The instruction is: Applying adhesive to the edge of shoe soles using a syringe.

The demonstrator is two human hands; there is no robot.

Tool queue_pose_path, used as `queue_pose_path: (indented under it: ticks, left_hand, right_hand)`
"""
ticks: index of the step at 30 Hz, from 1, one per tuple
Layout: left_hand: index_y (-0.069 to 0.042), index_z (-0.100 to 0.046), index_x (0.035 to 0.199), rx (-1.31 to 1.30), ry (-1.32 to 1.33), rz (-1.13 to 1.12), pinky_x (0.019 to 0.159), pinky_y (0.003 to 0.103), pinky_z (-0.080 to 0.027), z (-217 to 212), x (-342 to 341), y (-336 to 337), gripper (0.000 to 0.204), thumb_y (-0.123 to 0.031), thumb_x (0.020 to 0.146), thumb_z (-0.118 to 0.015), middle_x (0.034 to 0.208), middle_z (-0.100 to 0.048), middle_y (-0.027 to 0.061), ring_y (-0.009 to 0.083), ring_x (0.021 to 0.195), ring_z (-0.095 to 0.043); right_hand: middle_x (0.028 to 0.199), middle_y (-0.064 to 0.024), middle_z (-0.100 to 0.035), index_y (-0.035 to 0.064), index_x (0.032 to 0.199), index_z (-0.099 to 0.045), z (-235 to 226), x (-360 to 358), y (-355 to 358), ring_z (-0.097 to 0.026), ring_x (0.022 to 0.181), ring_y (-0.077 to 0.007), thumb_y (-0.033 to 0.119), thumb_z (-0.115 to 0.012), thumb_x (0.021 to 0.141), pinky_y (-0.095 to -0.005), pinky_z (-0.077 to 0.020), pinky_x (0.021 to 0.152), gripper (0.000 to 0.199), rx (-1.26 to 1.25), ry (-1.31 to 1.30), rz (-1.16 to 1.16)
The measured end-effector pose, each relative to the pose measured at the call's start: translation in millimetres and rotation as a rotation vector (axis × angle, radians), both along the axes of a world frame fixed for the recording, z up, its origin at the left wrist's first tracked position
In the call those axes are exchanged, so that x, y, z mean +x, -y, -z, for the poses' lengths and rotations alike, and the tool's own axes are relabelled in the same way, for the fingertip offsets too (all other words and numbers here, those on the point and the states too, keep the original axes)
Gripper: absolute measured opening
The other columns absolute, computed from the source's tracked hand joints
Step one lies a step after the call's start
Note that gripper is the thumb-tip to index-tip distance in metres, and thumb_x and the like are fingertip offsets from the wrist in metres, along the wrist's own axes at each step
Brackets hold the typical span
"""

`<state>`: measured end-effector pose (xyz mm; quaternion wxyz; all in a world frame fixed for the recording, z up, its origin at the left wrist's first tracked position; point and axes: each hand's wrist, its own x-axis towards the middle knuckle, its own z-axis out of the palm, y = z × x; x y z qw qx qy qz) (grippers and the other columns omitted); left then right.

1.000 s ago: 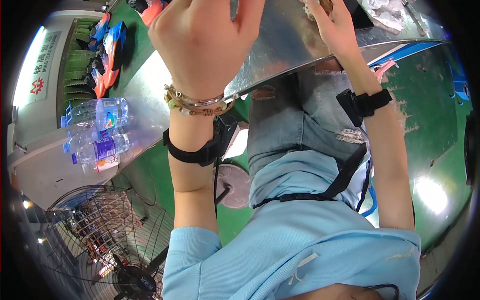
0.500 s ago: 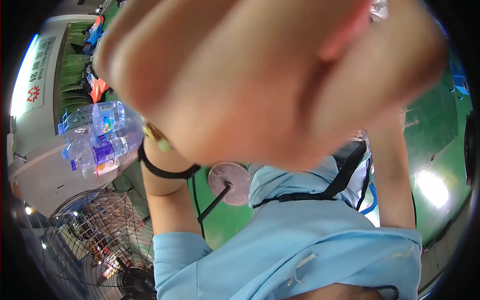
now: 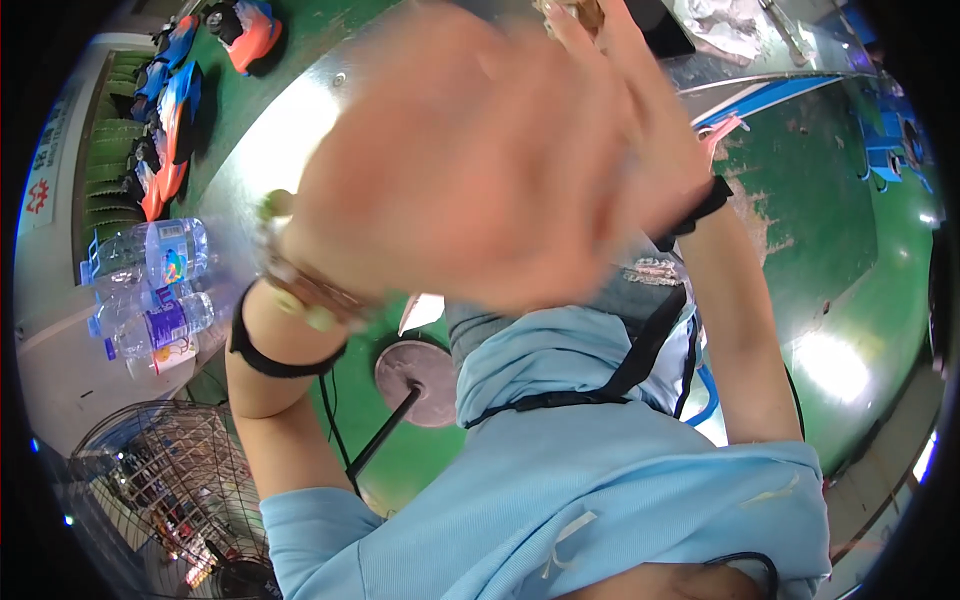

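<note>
My left hand (image 3: 450, 170) is large and smeared by motion across the upper middle, close to the camera. It has a beaded bracelet (image 3: 310, 295) at the wrist and a black band (image 3: 285, 350) on the forearm. Its fingers cannot be made out. Behind it, partly covered, my right hand (image 3: 635, 95) reaches toward the top edge, with a black band (image 3: 700, 213) at its wrist. Its visible fingertips close about a small tan-brown thing (image 3: 583, 14), cut off by the picture's edge and too unclear to name.
Blue and orange shoes (image 3: 170, 130) stand in a row at the left, another shoe (image 3: 243, 38) farther in. Clear plastic bottles (image 3: 172, 322) lie below them. A wire-cage fan (image 3: 165, 490) is at lower left, a round grey base (image 3: 415, 385) nearby. White plastic wrapping (image 3: 728, 25) lies upper right.
My left hand fills less of the picture and lies farther left. The right hand and wristband now show behind it. The view has shifted, bringing the far shoe and white wrapping into sight.
</note>
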<state>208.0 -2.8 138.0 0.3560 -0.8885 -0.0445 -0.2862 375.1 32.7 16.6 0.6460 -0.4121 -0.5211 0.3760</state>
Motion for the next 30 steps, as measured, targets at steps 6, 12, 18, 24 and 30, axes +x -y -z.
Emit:
queue_pose_path:
  ticks: [6, 12, 18, 24, 30]
  left_hand:
    - [-0.001, -0.048, 0.058, 0.268, -0.141, 0.418, 0.045, 0.026, -0.043, 15.5, 7.1, 37.0, 0.019, -0.009, 0.073, -0.054, 0.046, -0.045, 0.0029, 0.0150, 0.043, -0.048]
    - [-0.001, -0.061, 0.076, 0.251, -0.264, 0.586, 0.040, 0.019, -0.039, 1.7, -6.3, 65.8, 0.019, -0.017, 0.084, -0.054, 0.045, -0.041, -0.0014, 0.0113, 0.039, -0.045]
    - [-0.003, -0.043, 0.048, 0.320, -0.136, 0.439, 0.041, 0.018, -0.036, 0.5, -6.9, 81.8, 0.042, -0.011, 0.088, -0.053, 0.042, -0.040, 0.0000, 0.0087, 0.038, -0.042]
    - [0.000, -0.049, 0.060, 0.360, -0.095, 0.586, 0.040, 0.018, -0.035, -9.5, 0.6, 58.0, 0.031, -0.014, 0.086, -0.055, 0.046, -0.042, 0.0005, 0.0080, 0.037, -0.041]
    - [0.000, -0.049, 0.062, 0.298, -0.145, 0.609, 0.040, 0.019, -0.036, -8.8, -1.8, 49.3, 0.026, -0.014, 0.083, -0.056, 0.047, -0.040, 0.0013, 0.0107, 0.040, -0.038]
  right_hand:
    - [0.091, 0.0010, -0.051, 0.0035, 0.123, -0.041, 2.2, -0.4, 2.0, -0.048, 0.072, -0.0038, 0.002, -0.049, 0.090, -0.0183, -0.0428, 0.064, 0.033, 0.004, -0.016, -0.063]
    - [0.103, -0.0027, -0.049, 0.0024, 0.126, -0.037, 3.1, 0.0, 0.7, -0.048, 0.085, -0.0067, 0.004, -0.045, 0.092, -0.0205, -0.0424, 0.074, 0.035, 0.142, -0.061, -0.214]
    - [0.101, -0.0061, -0.057, 0.0037, 0.116, -0.051, -10.5, -2.9, 11.9, -0.056, 0.086, -0.0111, 0.016, -0.055, 0.090, -0.0252, -0.0475, 0.068, 0.030, 0.221, -0.116, -0.227]
    - [0.109, -0.0095, -0.048, 0.0071, 0.120, -0.050, -13.9, -20.2, 13.2, -0.055, 0.095, -0.0197, 0.025, -0.051, 0.092, -0.0311, -0.0446, 0.085, 0.033, 0.119, 0.255, -0.313]
    - [0.111, -0.0072, -0.046, 0.0093, 0.121, -0.047, -2.5, -29.4, -0.7, -0.053, 0.097, -0.0160, 0.028, -0.049, 0.093, -0.0288, -0.0468, 0.081, 0.033, 0.090, 0.314, -0.418]
